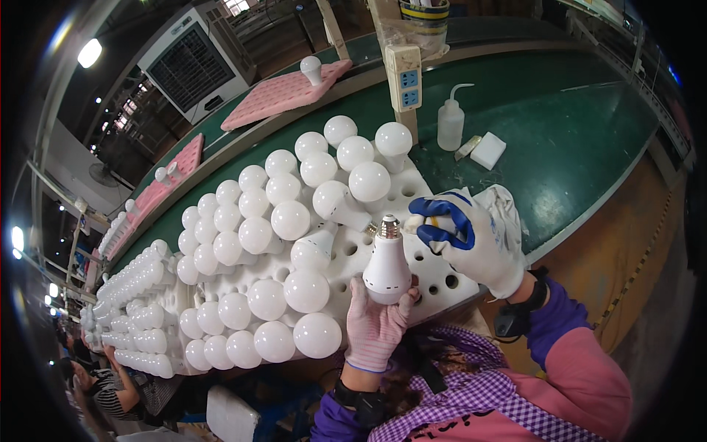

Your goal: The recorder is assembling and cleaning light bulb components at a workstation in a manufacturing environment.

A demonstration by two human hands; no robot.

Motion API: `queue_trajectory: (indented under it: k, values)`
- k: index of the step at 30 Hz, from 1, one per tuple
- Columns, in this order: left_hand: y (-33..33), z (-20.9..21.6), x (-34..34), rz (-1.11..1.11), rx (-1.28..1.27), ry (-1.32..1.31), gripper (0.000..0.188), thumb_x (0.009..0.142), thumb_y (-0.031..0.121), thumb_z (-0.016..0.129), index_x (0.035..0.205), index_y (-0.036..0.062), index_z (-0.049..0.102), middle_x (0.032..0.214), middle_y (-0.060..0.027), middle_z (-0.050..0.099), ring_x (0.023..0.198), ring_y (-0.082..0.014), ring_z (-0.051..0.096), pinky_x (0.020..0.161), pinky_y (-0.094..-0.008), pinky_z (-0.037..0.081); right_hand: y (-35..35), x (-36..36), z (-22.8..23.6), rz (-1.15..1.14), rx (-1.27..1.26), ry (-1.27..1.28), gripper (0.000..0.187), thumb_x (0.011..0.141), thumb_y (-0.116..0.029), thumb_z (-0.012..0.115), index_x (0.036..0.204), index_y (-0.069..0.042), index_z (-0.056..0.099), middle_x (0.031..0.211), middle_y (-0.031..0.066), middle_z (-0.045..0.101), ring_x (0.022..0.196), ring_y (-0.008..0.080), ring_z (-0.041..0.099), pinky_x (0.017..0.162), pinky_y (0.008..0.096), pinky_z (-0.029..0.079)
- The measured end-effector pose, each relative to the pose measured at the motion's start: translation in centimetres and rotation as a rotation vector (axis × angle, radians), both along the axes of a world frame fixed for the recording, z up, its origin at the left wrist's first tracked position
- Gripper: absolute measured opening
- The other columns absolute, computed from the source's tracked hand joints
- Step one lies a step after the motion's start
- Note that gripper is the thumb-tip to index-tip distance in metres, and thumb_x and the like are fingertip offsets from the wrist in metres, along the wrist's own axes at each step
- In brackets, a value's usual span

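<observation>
Bulb (pixel 387 264) points cap-up from the left-hand grip (pixel 375 324), which clasps its lower end

Bulb rows (pixel 291 220) bar L; bench (pixel 589 140) free R of btl (pixel 451 127), wht block (pixel 488 152).

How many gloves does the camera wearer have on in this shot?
2: a pink-striped glove on the left hand, which holds a bulb screw-end up, and a white glove with blue fingers on the right hand, right of that bulb. Both show plainly.
</observation>
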State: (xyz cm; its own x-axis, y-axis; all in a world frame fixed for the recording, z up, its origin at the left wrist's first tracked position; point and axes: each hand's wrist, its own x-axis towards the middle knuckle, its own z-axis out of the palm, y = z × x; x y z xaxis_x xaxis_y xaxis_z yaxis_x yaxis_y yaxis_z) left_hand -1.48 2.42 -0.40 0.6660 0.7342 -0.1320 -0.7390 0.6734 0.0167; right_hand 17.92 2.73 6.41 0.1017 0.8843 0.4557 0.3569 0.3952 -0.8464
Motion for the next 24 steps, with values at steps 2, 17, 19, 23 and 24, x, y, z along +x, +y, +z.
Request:
queue_trajectory:
  k: [2,17,19,23,24]
  values:
    - [0.1,0.1,0.1,-0.015,-0.017,-0.039,0.066,0.097,0.049,0.044,0.132,-0.0054,0.035,0.117,-0.0310,0.049,0.097,-0.0378,0.056,0.083,-0.0366,0.059,0.0,-0.2,0.0,-0.050,0.047,-0.076,0.026,0.079,-0.005,0.070,0.104,-0.003,0.062,0.100,0.0105,0.061,0.089,0.0258,0.062,0.075,0.0342,0.049]
    - [0.0,0.2,0.4,0.027,-0.001,-0.110,0.064,0.097,0.050,0.041,0.132,-0.0030,0.037,0.117,-0.0302,0.047,0.092,-0.0338,0.056,0.082,-0.0373,0.059,0.3,-2.3,-0.8,-0.056,0.174,-0.187,0.027,0.079,-0.014,0.071,0.103,-0.006,0.063,0.098,0.0099,0.064,0.091,0.0297,0.059,0.083,0.0387,0.047]
    - [0.0,0.3,0.7,0.072,0.015,-0.062,0.063,0.097,0.050,0.041,0.131,-0.0025,0.037,0.117,-0.0299,0.048,0.091,-0.0338,0.057,0.083,-0.0383,0.058,-0.6,-3.0,-1.2,-0.125,0.246,-0.345,0.028,0.079,-0.017,0.070,0.104,-0.008,0.064,0.099,0.0086,0.062,0.093,0.0292,0.058,0.085,0.0396,0.045]
    - [-0.1,0.1,0.9,0.103,0.005,-0.071,0.059,0.097,0.049,0.043,0.129,-0.0011,0.041,0.117,-0.0254,0.052,0.094,-0.0353,0.058,0.081,-0.0376,0.058,-0.1,-2.9,-1.9,-0.233,0.352,-0.593,0.031,0.078,-0.021,0.068,0.107,-0.013,0.064,0.102,0.0058,0.058,0.097,0.0278,0.054,0.090,0.0420,0.040]
    - [-0.1,0.0,0.8,0.064,0.065,-0.095,0.058,0.097,0.048,0.044,0.128,-0.0007,0.042,0.117,-0.0240,0.053,0.095,-0.0356,0.058,0.080,-0.0368,0.058,0.2,-2.8,-1.7,-0.274,0.364,-0.600,0.032,0.077,-0.021,0.068,0.107,-0.013,0.064,0.102,0.0059,0.058,0.097,0.0278,0.054,0.091,0.0424,0.039]
